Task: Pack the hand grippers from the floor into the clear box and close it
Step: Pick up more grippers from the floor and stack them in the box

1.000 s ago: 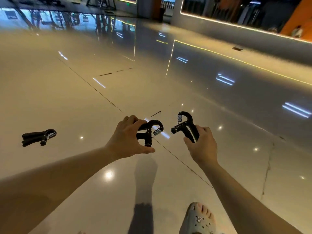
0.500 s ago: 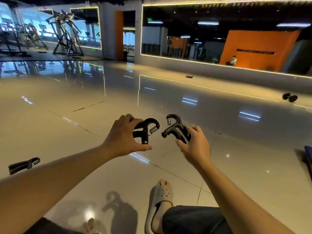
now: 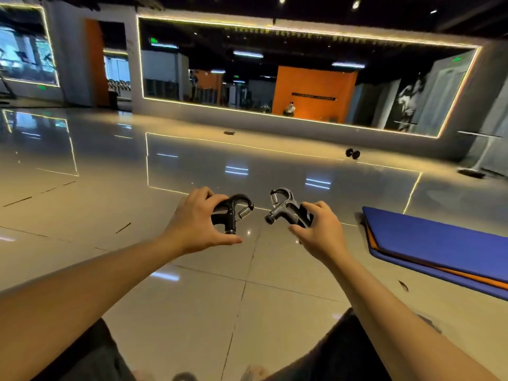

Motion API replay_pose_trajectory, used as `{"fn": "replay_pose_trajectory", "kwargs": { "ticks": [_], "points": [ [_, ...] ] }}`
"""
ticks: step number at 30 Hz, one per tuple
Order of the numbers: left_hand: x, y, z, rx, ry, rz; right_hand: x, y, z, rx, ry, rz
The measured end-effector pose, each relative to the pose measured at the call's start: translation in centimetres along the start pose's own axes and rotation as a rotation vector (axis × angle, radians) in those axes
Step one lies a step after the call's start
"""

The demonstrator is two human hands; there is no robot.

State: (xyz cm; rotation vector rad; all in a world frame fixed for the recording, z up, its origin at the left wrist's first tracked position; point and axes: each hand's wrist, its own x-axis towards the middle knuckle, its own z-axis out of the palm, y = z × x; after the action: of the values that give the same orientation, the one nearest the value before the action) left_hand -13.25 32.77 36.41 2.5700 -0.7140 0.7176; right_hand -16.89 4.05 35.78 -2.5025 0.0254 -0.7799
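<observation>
Two hand grippers are off the floor, one [image 3: 232, 213] clasped in left hand [image 3: 196, 224] fingers, one [image 3: 286, 209] in right hand [image 3: 320, 232] fingers. Collecting step; next, find the unseen clear box.

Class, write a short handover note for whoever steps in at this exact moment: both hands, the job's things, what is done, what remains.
Left hand: closed on a black hand gripper, held above the floor.
Right hand: closed on a second hand gripper, spring end up.
The two grippers are apart, not touching.
The clear box is not in view; a blue mat lies to the right.
Done: two grippers picked up.
Left: find the box, put both in, check the floor for more, close it.
</observation>
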Motion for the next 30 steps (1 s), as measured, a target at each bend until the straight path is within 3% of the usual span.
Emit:
{"fn": "replay_pose_trajectory", "kwargs": {
  "ticks": [16, 30],
  "points": [
    [7.3, 21.6, 12.7, -0.179, -0.218, 0.321, -7.7, 18.9, -16.3, -0.243, 0.091, 0.384],
    [10.2, 32.1, 30.0, -0.241, -0.479, 0.389, -10.0, 33.4, -18.8, -0.175, 0.086, 0.701]
  ]
}}
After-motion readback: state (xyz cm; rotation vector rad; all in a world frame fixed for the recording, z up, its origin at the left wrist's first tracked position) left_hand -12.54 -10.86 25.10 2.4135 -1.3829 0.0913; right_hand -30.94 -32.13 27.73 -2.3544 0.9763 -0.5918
